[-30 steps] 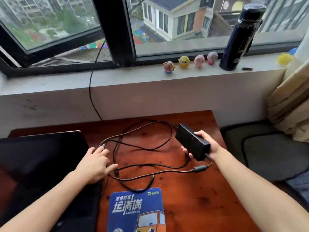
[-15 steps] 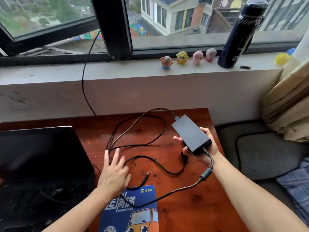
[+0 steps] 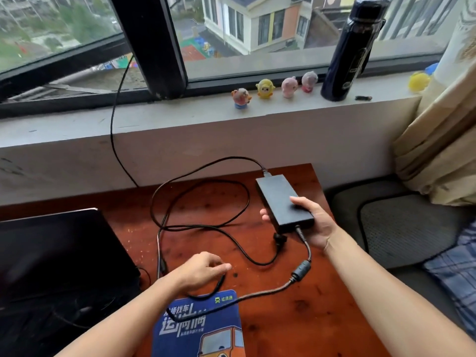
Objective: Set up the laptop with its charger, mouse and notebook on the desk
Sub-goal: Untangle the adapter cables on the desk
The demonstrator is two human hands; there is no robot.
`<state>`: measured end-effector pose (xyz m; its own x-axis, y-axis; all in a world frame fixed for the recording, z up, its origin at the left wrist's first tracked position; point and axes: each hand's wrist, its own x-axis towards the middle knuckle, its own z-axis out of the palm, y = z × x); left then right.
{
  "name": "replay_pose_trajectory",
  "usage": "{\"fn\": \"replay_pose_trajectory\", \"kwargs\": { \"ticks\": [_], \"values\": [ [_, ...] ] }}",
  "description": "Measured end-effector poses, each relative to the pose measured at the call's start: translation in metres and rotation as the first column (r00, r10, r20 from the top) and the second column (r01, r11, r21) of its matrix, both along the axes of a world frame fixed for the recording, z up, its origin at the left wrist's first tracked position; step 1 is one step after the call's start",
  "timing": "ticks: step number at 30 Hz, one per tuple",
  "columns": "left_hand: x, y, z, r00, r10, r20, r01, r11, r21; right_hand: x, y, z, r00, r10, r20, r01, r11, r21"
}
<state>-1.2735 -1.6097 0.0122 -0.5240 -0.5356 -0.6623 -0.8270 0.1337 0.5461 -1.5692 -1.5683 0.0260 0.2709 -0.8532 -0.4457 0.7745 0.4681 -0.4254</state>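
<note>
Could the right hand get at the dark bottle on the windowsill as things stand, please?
Probably not yet: the right hand grips the power brick; the way to the dark bottle looks free otherwise.

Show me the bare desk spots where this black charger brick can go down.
Barest: the red-brown wooden desk's near right corner, between the blue mouse pad and the right edge. Smaller: the back strip between the black laptop and the black charger cable loops. Crowded: the middle, where those loops sprawl.
</note>
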Motion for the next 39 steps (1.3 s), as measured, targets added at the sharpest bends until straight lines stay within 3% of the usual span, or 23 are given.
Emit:
{"fn": "replay_pose_trajectory", "kwargs": {
  "ticks": [2, 4, 9, 11, 14, 16, 18, 22, 25, 28, 30, 35, 37, 39],
  "values": [
    [-0.005, 0.001, 0.009, 0.992, 0.109, -0.071, -0.088, 0.966, 0.245, -0.003, -0.008, -0.001, 0.988, -0.135, -0.079, 0.142, 0.986, 0.091],
    [-0.007, -0.003, 0.019, 0.983, 0.172, -0.072, -0.131, 0.912, 0.388, -0.005, -0.015, -0.005, 0.944, -0.295, -0.146, 0.318, 0.932, 0.172],
    [0.008, -0.023, 0.040, 0.962, 0.269, -0.054, -0.198, 0.816, 0.543, -0.020, -0.030, -0.032, 0.770, -0.550, -0.325, 0.636, 0.704, 0.316],
    [0.022, -0.026, 0.045, 0.987, 0.160, -0.016, -0.132, 0.866, 0.482, -0.031, -0.033, -0.045, 0.705, -0.628, -0.329, 0.709, 0.618, 0.341],
    [0.047, -0.025, 0.040, 0.980, -0.086, 0.180, 0.074, 0.994, 0.075, -0.039, -0.034, -0.058, 0.669, -0.651, -0.359, 0.738, 0.525, 0.424],
    [0.063, -0.027, 0.030, 0.949, -0.010, 0.315, 0.094, 0.963, -0.252, -0.034, -0.033, -0.064, 0.702, -0.590, -0.398, 0.708, 0.525, 0.471],
    [0.077, -0.031, 0.022, 0.941, 0.153, 0.303, -0.036, 0.932, -0.360, -0.025, -0.029, -0.072, 0.750, -0.506, -0.426, 0.661, 0.552, 0.508],
    [0.090, -0.029, 0.012, 0.893, 0.277, 0.355, -0.183, 0.944, -0.276, -0.006, -0.025, -0.091, 0.781, -0.480, -0.399, 0.624, 0.603, 0.497],
    [0.093, -0.017, 0.004, 0.892, 0.277, 0.358, -0.214, 0.955, -0.206, -0.002, -0.027, -0.096, 0.772, -0.400, -0.494, 0.623, 0.632, 0.462],
    [0.097, -0.010, 0.006, 0.940, 0.279, 0.196, -0.277, 0.960, -0.041, -0.005, -0.021, -0.098, 0.751, -0.156, -0.642, 0.540, 0.705, 0.460],
    [0.097, -0.010, 0.017, 0.911, 0.412, 0.028, -0.411, 0.901, 0.135, -0.005, -0.016, -0.095, 0.733, 0.002, -0.680, 0.441, 0.760, 0.477],
    [0.091, -0.029, 0.038, 0.730, 0.652, -0.207, -0.600, 0.756, 0.262, 0.017, 0.000, -0.088, 0.629, 0.370, -0.684, 0.170, 0.793, 0.585],
    [0.086, -0.032, 0.045, 0.722, 0.650, -0.234, -0.598, 0.758, 0.261, 0.037, 0.010, -0.091, 0.588, 0.477, -0.653, 0.058, 0.780, 0.623],
    [0.084, -0.032, 0.048, 0.739, 0.637, -0.219, -0.595, 0.769, 0.233, 0.056, 0.015, -0.093, 0.440, 0.532, -0.723, -0.001, 0.806, 0.592]
  ]
}}
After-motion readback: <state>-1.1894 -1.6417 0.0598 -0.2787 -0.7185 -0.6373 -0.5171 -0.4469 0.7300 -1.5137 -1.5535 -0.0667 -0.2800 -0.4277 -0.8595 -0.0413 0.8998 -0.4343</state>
